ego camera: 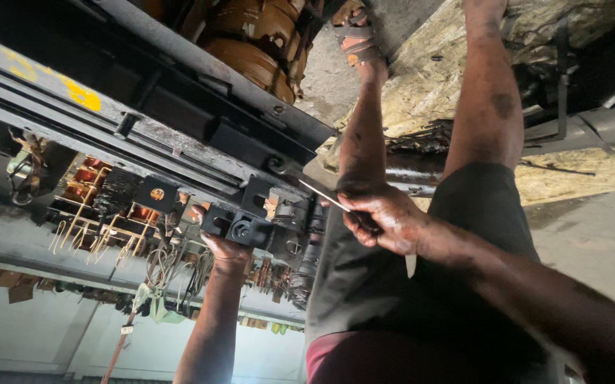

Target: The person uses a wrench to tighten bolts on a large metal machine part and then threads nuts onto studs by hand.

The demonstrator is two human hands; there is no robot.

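Observation:
My right hand (pixel 385 217) is closed around the handle of a metal wrench (pixel 306 183), whose head sits on a bolt at the corner of a heavy black steel frame (pixel 200 117). My left hand (pixel 223 245) reaches under that frame and presses against a black block fitting (pixel 240 229) at its lower edge. The fingers of the left hand are mostly hidden behind the fitting, and I cannot tell if they grip it. The picture is turned, so my legs in dark shorts (pixel 421 284) and a sandalled foot (pixel 357 39) point up the frame.
Brown wound coils (pixel 254 43) sit beyond the frame at the top. Copper windings and bent wire leads (pixel 101 213) hang at the left with loose cables (pixel 168 267). Rough concrete floor (pixel 592 227) and dark metal parts (pixel 578 78) lie at the right.

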